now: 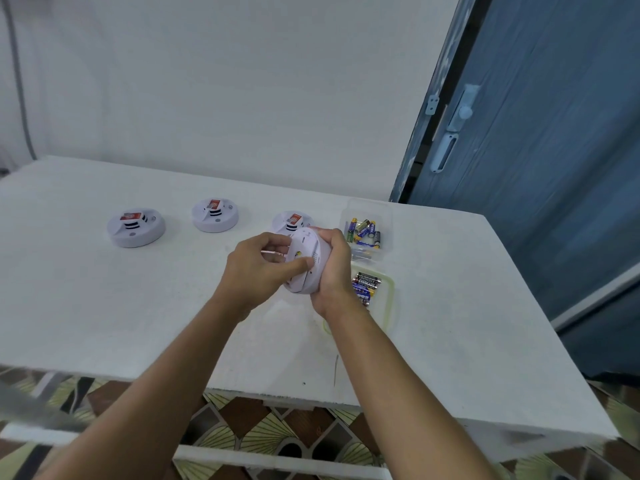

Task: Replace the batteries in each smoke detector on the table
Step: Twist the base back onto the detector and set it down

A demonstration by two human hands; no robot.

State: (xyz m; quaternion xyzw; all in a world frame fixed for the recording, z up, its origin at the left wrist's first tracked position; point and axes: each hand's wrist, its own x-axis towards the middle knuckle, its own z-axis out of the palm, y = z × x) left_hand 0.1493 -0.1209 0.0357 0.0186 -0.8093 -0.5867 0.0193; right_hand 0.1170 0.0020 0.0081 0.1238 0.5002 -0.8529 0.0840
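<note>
I hold a round white smoke detector (309, 258) tilted on edge above the white table (145, 306). My right hand (334, 271) grips its right rim from behind. My left hand (258, 268) pinches at its open face, thumb pressed on the inside. Three more white smoke detectors lie on the table with red labels on top: one at the left (135, 227), one in the middle (215, 215), and one (292, 221) just behind the held unit, partly hidden by it.
A clear tub (387, 237) of loose batteries stands at the right. Nearer me, a green-rimmed tub (390, 296) holds more batteries, partly behind my right wrist. A blue door (540, 161) stands to the right. Patterned floor shows below the table's front edge.
</note>
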